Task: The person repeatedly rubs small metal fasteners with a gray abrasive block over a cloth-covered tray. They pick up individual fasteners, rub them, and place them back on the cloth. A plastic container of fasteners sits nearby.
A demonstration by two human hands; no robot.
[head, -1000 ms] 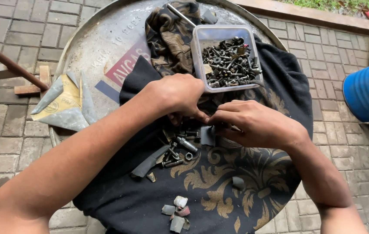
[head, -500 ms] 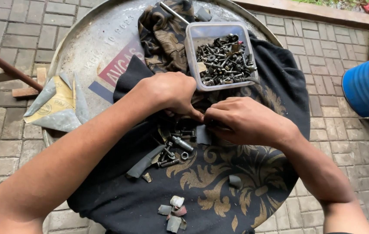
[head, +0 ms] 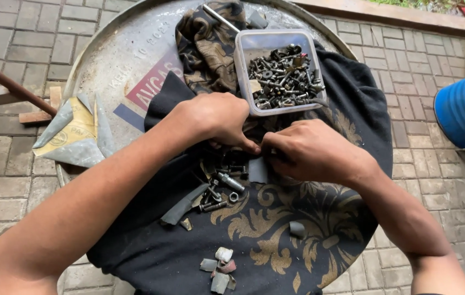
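My left hand point(head: 216, 117) and my right hand point(head: 311, 150) meet fingertip to fingertip over a black cloth with gold pattern point(head: 276, 235) spread on a round metal drum top point(head: 107, 60). Both hands are curled, pinching something small between them that the fingers hide. A grey strip point(head: 258, 170) hangs just below the fingertips. Under the hands lies a small pile of dark bolts and nuts point(head: 222, 188). A clear plastic tub point(head: 279, 71) full of screws and bolts stands just beyond the hands.
Grey torn strips point(head: 184, 205) and small scraps point(head: 218, 267) lie on the cloth near me. Folded sandpaper sheets point(head: 76, 134) hang off the drum's left edge. A blue barrel point(head: 464, 109) stands at right, and a rusty rod point(head: 8, 84) at left, on brick paving.
Both hands stay together at the same spot, with fingers shifting slightly. The view has tilted a little, so the tub and drum sit lower in frame.
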